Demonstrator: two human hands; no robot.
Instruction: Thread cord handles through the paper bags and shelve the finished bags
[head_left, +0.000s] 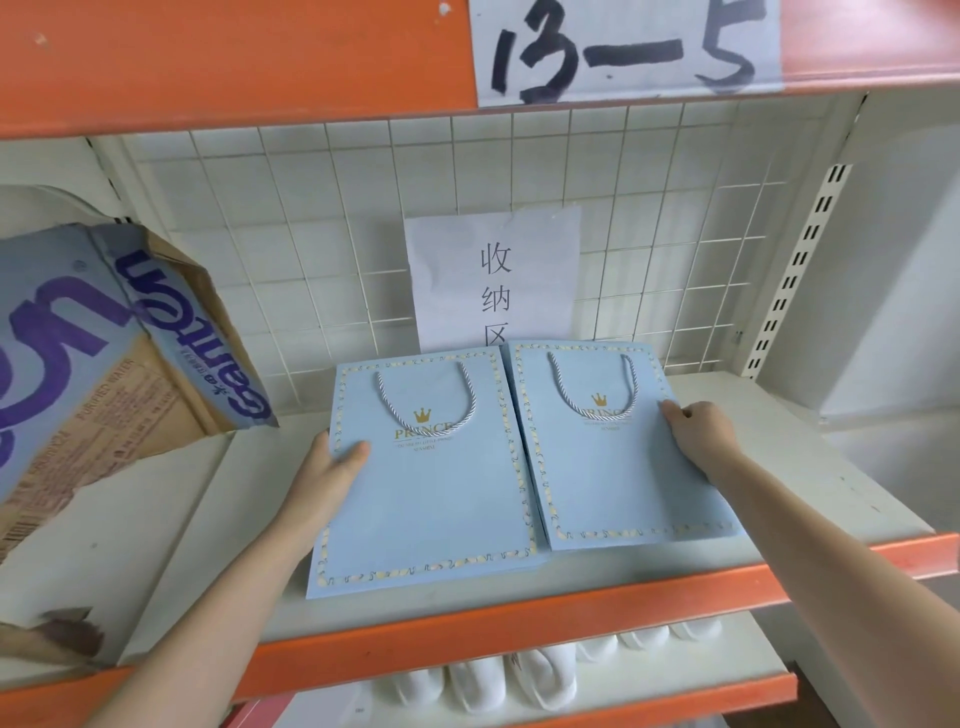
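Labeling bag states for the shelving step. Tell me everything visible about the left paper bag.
The left paper bag is pale blue, matte paper, folded flat and lying face up on the white shelf. A cream and gold scalloped border frames it; a gold crown and "PRINCE" are printed near the top. Its silver twisted cord handle is threaded and lies in a loop over the print. The left hand grips its left edge, thumb on top. Its right edge meets the right paper bag; which overlaps is unclear.

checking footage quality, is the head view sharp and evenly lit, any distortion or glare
Head view: soft, even light, no glare on the two blue paper bags; wide-angle bending curves the orange shelf edge; the handwritten label at the top is slightly blurred.
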